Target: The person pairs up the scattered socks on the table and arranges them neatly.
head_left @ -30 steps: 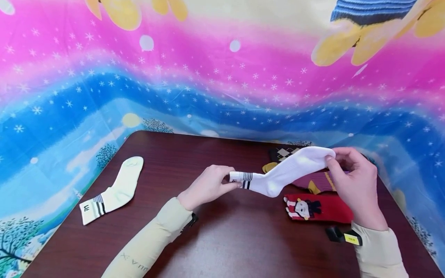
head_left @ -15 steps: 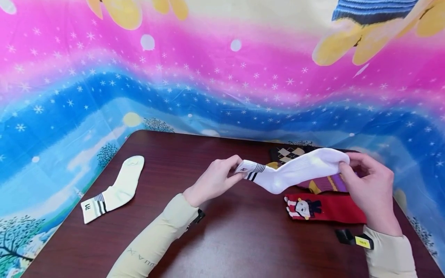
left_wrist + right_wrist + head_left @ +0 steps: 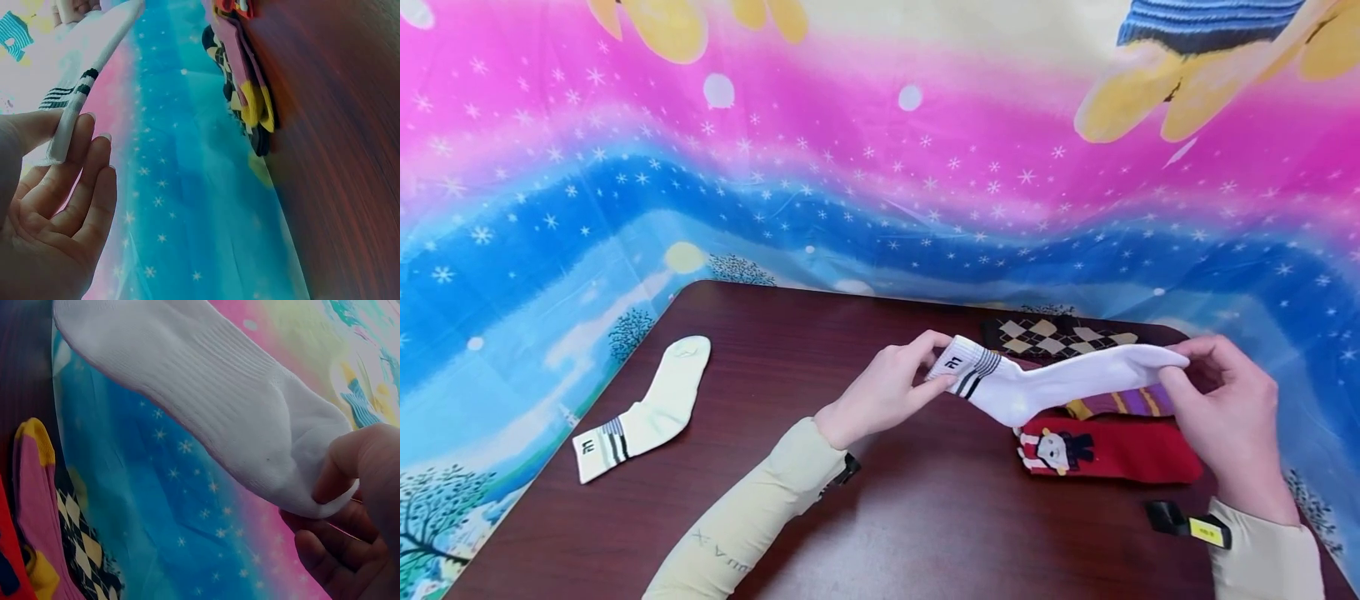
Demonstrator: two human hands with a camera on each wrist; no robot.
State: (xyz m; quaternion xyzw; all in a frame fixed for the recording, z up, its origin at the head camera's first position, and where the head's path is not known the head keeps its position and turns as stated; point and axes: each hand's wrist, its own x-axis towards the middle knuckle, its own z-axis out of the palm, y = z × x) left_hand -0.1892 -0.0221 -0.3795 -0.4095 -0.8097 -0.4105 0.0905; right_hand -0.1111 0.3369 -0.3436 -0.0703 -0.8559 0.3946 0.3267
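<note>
Between my hands a white sock (image 3: 1075,379) with black and grey cuff stripes is stretched out above the table. My left hand (image 3: 887,383) pinches its striped cuff between thumb and fingers, which the left wrist view shows closely. At the other end, my right hand (image 3: 1232,417) pinches the toe; in the right wrist view the thumb presses the white sock (image 3: 244,419) from above. A matching white sock (image 3: 658,408) lies flat on the left of the table, its striped cuff toward the front.
Under and behind the held sock, several other socks lie on the brown table (image 3: 880,517): a red sock (image 3: 1120,450) with a cartoon figure, a purple and yellow sock (image 3: 1120,403) and an argyle sock (image 3: 1052,337). A patterned cloth (image 3: 880,200) hangs behind the table.
Both hands have moved to the right with the white sock. Its toe end has come lower and its cuff has risen, uncovering more of the argyle sock. The sock on the left stays put.
</note>
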